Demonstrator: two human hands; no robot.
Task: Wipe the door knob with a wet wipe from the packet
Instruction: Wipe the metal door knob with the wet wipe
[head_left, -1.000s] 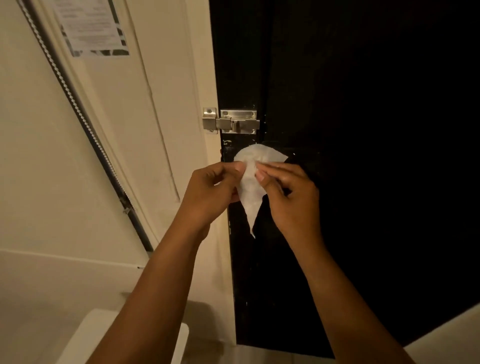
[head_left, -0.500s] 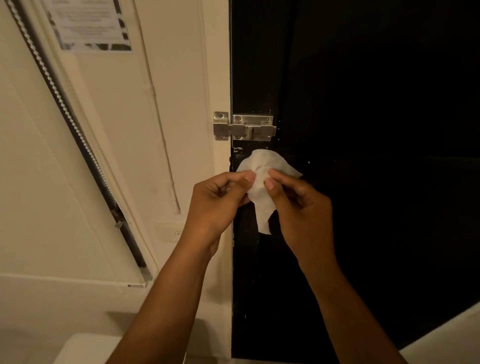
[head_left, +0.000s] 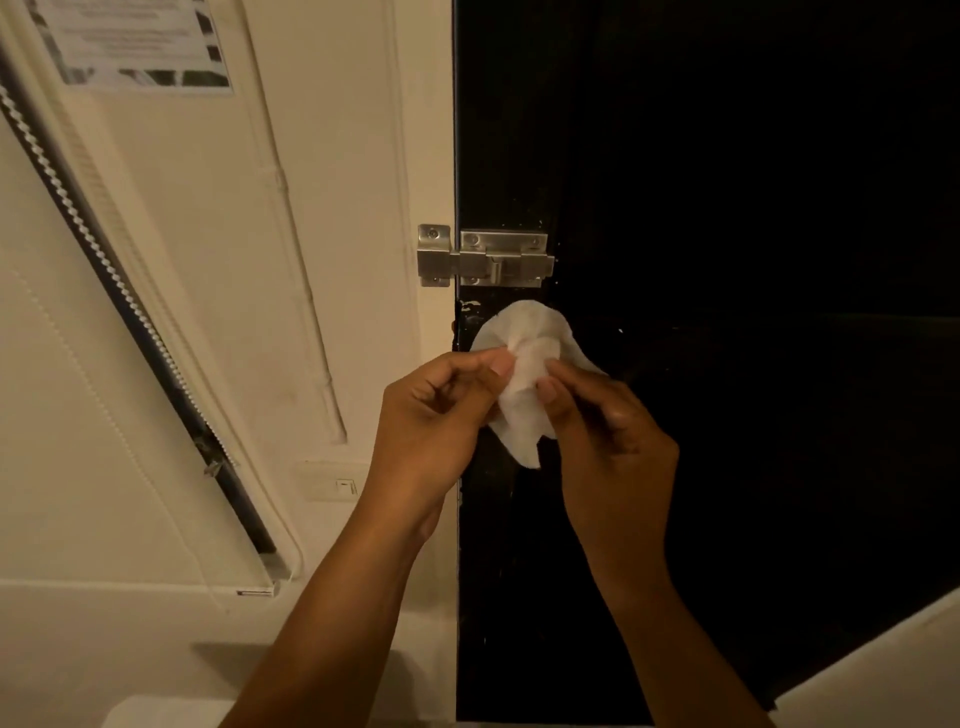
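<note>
A white wet wipe (head_left: 527, 358) hangs bunched between both my hands in front of the black door (head_left: 727, 260). My left hand (head_left: 436, 421) pinches its left side with thumb and fingertip. My right hand (head_left: 608, 431) pinches its right side. The wipe's top fans out above my fingers and its lower end hangs in a point. A steel slide bolt (head_left: 485, 257) sits on the door edge just above the wipe. No door knob shows; the door behind my hands is too dark to read. The packet is out of view.
The cream door frame and wall (head_left: 311, 260) lie to the left, with a slanted roller blind (head_left: 130, 322), a posted notice (head_left: 135, 47) and a small wall switch (head_left: 332, 486). A pale surface edge (head_left: 883, 665) shows at the bottom right.
The view has shifted, so the bolt and door edge sit further right and lower. My hands have gathered the wipe into a shorter, more bunched shape; its hanging tail is shorter.
</note>
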